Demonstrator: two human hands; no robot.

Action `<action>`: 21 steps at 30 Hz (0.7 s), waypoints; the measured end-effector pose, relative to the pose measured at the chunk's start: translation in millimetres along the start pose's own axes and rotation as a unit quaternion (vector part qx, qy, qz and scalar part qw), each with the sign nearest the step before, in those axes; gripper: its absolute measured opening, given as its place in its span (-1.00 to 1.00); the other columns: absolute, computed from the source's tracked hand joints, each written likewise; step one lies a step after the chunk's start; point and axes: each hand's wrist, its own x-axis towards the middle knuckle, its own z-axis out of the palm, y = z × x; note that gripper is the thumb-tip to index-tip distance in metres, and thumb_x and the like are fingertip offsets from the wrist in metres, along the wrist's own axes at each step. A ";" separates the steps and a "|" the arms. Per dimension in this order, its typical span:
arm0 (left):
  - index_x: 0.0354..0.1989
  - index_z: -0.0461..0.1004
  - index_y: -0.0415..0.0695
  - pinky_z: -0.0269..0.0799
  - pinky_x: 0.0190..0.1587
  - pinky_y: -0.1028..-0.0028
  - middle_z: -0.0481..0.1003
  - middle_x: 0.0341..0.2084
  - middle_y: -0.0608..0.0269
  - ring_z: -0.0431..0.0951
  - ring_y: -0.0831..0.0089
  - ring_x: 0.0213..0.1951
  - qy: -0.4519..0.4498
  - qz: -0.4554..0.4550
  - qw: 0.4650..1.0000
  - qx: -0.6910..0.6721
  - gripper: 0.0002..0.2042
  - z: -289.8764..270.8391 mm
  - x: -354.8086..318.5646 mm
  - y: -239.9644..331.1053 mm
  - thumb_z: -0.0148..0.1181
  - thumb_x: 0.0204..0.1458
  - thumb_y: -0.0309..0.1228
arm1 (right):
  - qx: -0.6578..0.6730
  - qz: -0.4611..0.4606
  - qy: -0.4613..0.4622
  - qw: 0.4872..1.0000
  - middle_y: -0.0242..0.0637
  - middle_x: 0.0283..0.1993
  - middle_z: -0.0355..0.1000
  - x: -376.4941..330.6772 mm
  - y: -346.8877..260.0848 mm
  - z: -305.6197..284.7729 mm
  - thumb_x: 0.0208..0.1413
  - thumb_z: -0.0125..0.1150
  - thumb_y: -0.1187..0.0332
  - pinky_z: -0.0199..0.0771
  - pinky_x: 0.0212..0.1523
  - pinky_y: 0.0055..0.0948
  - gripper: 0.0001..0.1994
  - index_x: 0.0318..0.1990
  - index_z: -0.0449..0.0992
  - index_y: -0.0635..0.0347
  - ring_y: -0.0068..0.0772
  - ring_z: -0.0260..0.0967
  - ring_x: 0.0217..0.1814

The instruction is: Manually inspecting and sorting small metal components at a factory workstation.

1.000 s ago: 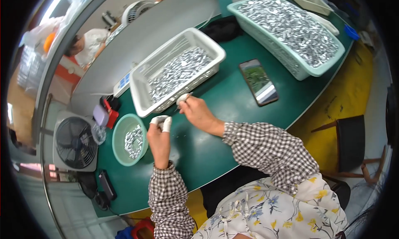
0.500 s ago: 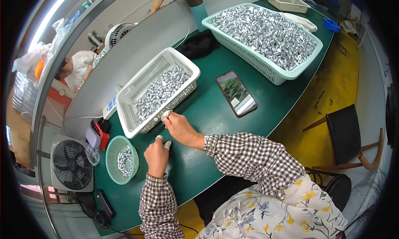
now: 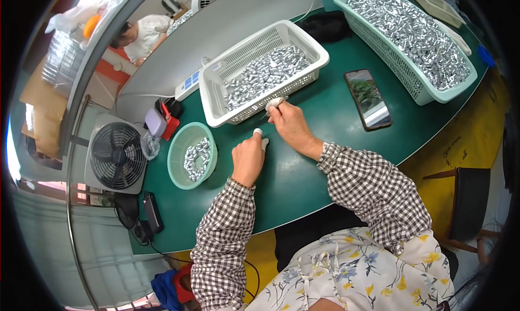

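My left hand (image 3: 248, 160) is closed above the green table, white coverings on its thumb and fingertip; whatever it may hold is hidden. My right hand (image 3: 293, 128), also with white-wrapped fingers, pinches a thin pointed tool (image 3: 265, 116) whose kind is too small to make out. The hands are close together but apart. Just beyond them is a white slotted basket (image 3: 216, 115) with many small silvery metal parts (image 3: 268, 75) heaped inside. Left of my left hand sits a round pale green basin (image 3: 177, 177) holding fewer such silvery parts (image 3: 196, 159).
A long mint basket (image 3: 391, 62) piled with silvery parts stands at the far right. A phone (image 3: 368, 100) lies right of my hands. A fan (image 3: 116, 154), power strip (image 3: 188, 85) and black adapter (image 3: 153, 212) line the left side. Someone in white (image 3: 149, 35) sits beyond the partition.
The whole view has shifted, so table, baskets and hands appear farther right and higher. Both hands keep nearly the same closed pose between the white basket and the table's near edge.
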 end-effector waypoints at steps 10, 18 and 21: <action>-0.46 0.34 -0.21 0.32 -0.58 0.20 0.42 -0.71 -0.01 0.46 0.05 -0.59 0.010 0.047 0.999 0.004 -0.83 17.2 9.5 -13.5 0.08 -0.04 -0.34 | -0.009 0.018 -0.019 1.000 -0.15 -0.51 0.38 1.2 -2.3 -1.0 0.11 -0.04 0.42 0.38 -0.48 -0.48 -0.82 -0.39 0.34 0.42 -0.41 0.39 -0.51; -0.29 0.34 -0.20 0.28 -0.64 0.32 0.45 -0.62 0.09 0.43 0.20 -0.64 0.006 0.002 0.998 0.060 -0.79 16.7 5.7 -18.1 0.05 0.01 -0.31 | 0.000 -0.006 0.003 1.000 -0.18 -0.46 0.40 2.6 -5.4 1.4 0.13 -0.06 0.44 0.39 -0.44 -0.51 -0.84 -0.36 0.35 0.41 -0.43 0.38 -0.48; -0.26 0.34 -0.19 0.16 -0.72 0.54 0.40 -0.58 0.29 0.31 0.52 -0.70 -0.096 -0.212 0.620 -0.749 -0.81 1.0 7.0 -29.9 -0.02 0.07 -0.32 | 0.028 -0.011 0.024 0.999 -0.19 -0.46 0.40 -2.0 -11.0 -4.3 0.13 -0.06 0.46 0.40 -0.42 -0.53 -0.86 -0.33 0.36 0.40 -0.45 0.39 -0.46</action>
